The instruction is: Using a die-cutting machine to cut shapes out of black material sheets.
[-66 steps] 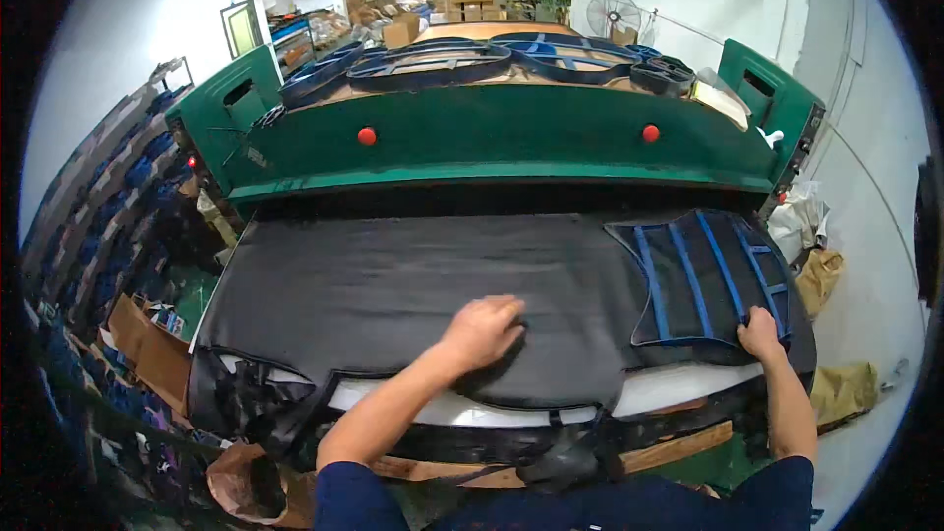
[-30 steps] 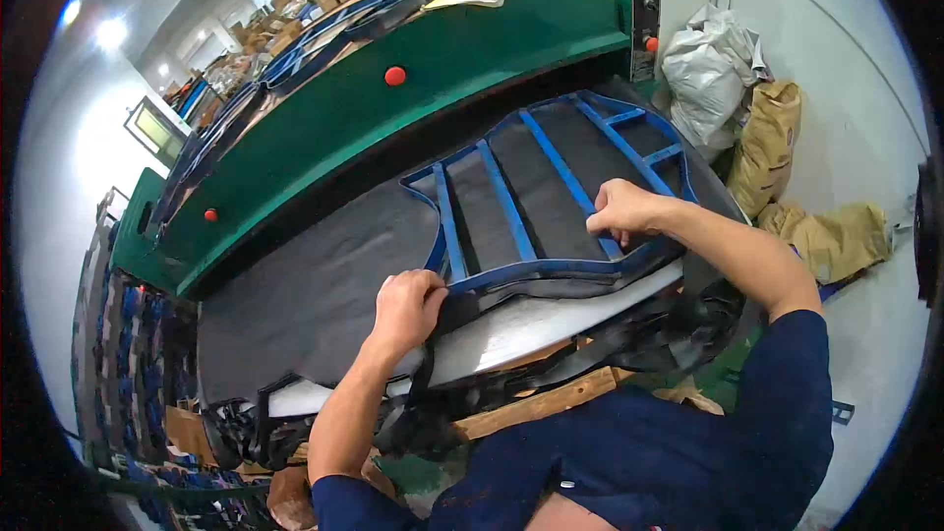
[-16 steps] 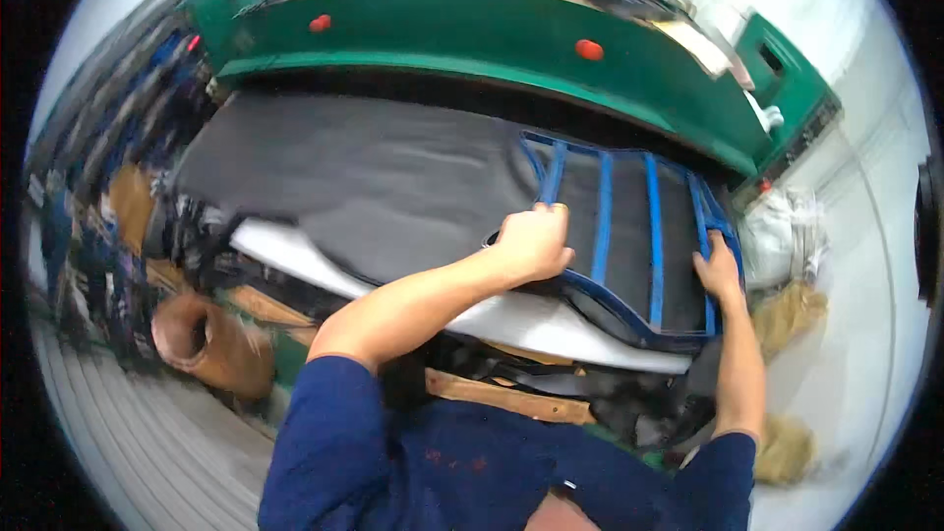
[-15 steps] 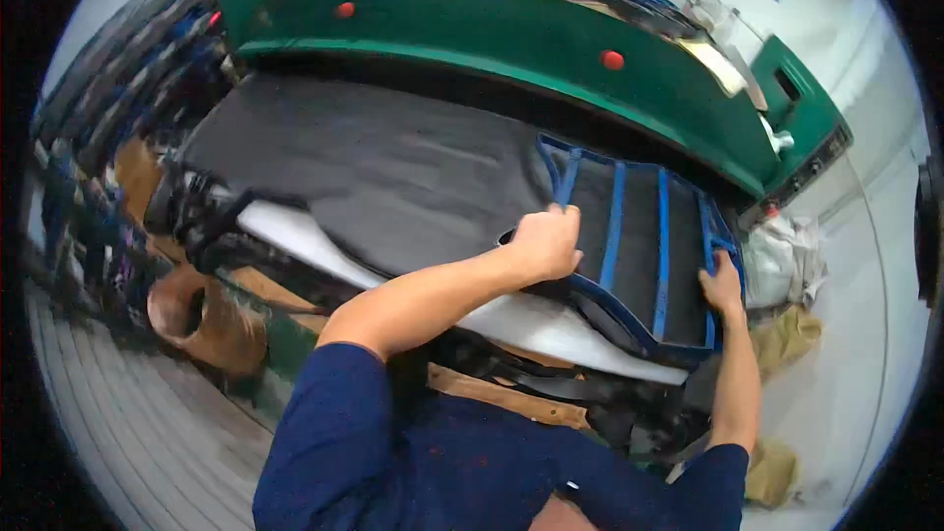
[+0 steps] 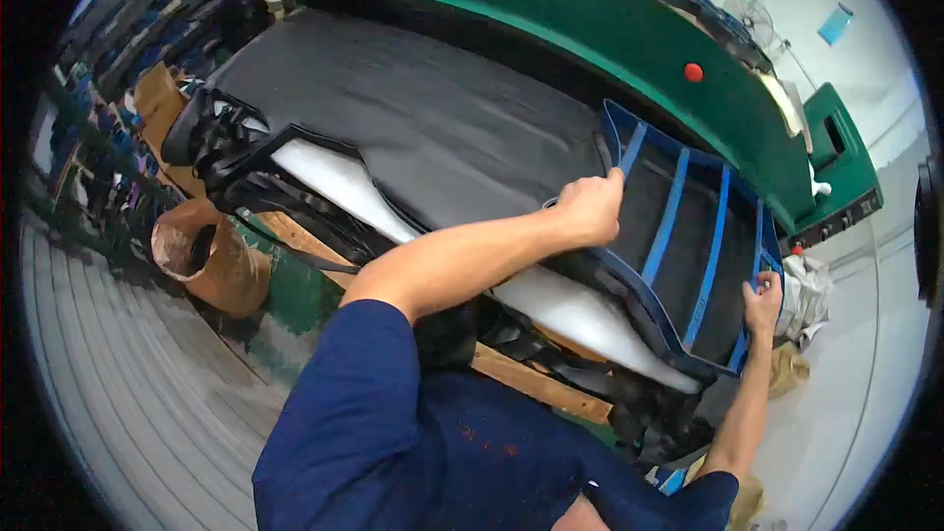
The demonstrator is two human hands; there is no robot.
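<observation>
A blue cutting die (image 5: 673,218), an open frame with several crossbars, lies on the right part of a wide black sheet (image 5: 433,108). My left hand (image 5: 592,210) is closed round the bar at the die's left end. At its right end, my right hand (image 5: 762,305) has its fingers curled on the frame's edge. Part of each grip is hidden by the fingers. A white board (image 5: 339,184) shows under the sheet's cut-away front edge.
A green machine beam (image 5: 551,15) with red buttons (image 5: 693,72) spans the far side. Black offcuts (image 5: 246,152) hang at the left front, above a brown paper tube-like container (image 5: 211,261). Stacked dark material (image 5: 177,10) stands at far left. A pale bag (image 5: 808,290) sits at right.
The whole view has shifted and tilted, so the machine sits higher and further right in the picture. Both hands keep their hold on the die, which lies at about the same place on the sheet.
</observation>
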